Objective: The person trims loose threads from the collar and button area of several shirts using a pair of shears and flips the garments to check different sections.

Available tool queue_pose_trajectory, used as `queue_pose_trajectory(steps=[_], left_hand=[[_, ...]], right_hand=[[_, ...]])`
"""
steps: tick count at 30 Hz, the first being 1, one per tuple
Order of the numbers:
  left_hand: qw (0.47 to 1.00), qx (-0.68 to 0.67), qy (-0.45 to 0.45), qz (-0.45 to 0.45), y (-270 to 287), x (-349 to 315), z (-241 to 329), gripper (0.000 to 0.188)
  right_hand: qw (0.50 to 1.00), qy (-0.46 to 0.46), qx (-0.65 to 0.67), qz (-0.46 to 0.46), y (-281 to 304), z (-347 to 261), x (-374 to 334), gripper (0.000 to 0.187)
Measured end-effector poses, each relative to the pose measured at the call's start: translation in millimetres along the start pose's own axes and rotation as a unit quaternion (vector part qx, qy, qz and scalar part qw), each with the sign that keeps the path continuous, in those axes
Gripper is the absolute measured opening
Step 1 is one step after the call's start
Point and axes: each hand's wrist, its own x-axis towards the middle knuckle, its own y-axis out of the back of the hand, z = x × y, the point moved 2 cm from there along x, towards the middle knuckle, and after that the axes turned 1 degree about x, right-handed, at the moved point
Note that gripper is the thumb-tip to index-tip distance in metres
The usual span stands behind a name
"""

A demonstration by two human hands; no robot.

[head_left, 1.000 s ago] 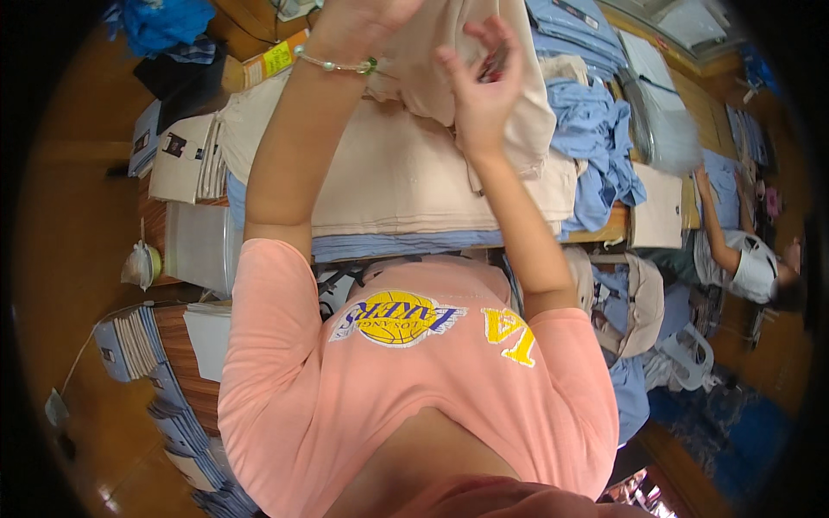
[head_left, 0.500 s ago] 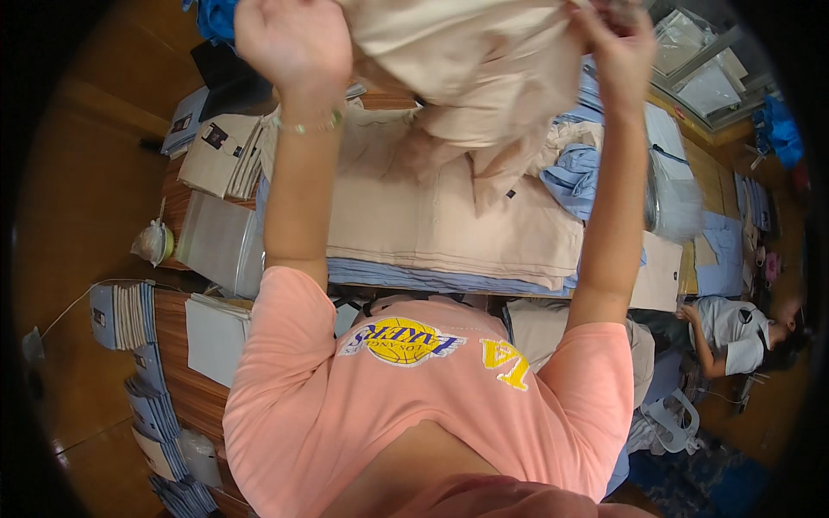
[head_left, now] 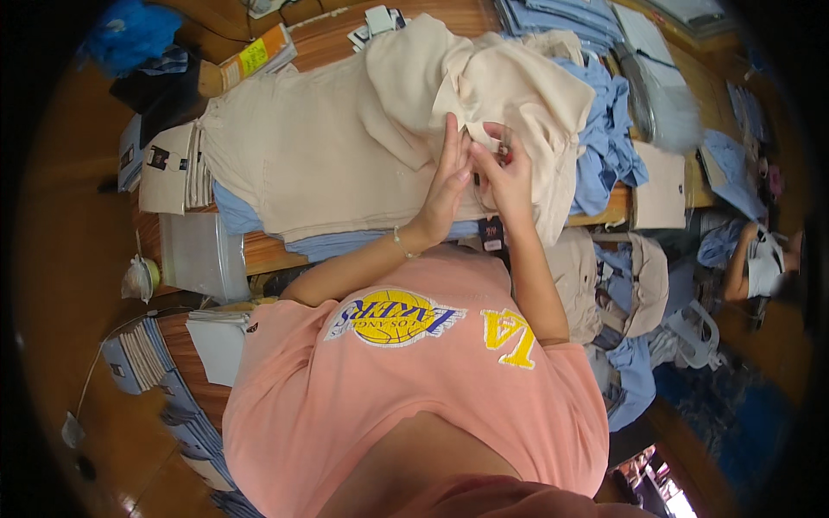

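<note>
A loose beige shirt (head_left: pixel 406 86) lies bunched over a flat stack of beige garments (head_left: pixel 319 164). My left hand (head_left: pixel 445 194), its fingers long and close together, pinches a narrow band at the shirt's edge. Right beside it, my right hand (head_left: pixel 511 186) has thumb and forefinger closed at the same band. A small red thing (head_left: pixel 505 156) shows among the right hand's fingers, too small to name. Below the right wrist hangs a black tag (head_left: pixel 491 233), close to the table's front edge.
Folded beige shirts with tags (head_left: pixel 168 173) and clear plastic bags (head_left: pixel 203 255) lie at the left. Crumpled blue shirts (head_left: pixel 604 129) sit to the right, with folded blue ones (head_left: pixel 561 26) behind. A seated person (head_left: pixel 760 263) is at the far right.
Both hands have come down and together from holding the beige shirt raised and spread. The shirt now rests on the stack, and the hands meet at its edge.
</note>
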Motion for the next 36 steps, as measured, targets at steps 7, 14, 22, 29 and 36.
queue_pose_trajectory(steps=[7,14,22,29,36], left_hand=[[0.975,0.097,0.190,-0.064,11.9,-18.7,34.5,0.070],[0.814,0.526,-0.214,-0.124,20.5,74.5,71.0,0.034],[0.735,0.589,-0.334,0.002,1.8,60.9,30.2,0.050],[0.782,0.534,-0.312,-0.077,17.8,67.5,18.3,0.030],[0.902,0.413,-0.062,-0.113,30.0,52.7,10.8,0.017]], right_hand=[[1.000,0.013,-0.002,-0.017,22.7,-10.2,19.2,0.013],[0.975,0.114,-0.134,-0.139,45.8,-47.9,32.1,0.014],[0.990,0.046,-0.080,-0.104,51.7,-50.7,32.9,0.017],[0.994,0.020,-0.065,-0.087,56.7,-30.3,31.8,0.016],[0.982,0.071,-0.166,-0.058,52.3,2.1,22.3,0.018]])
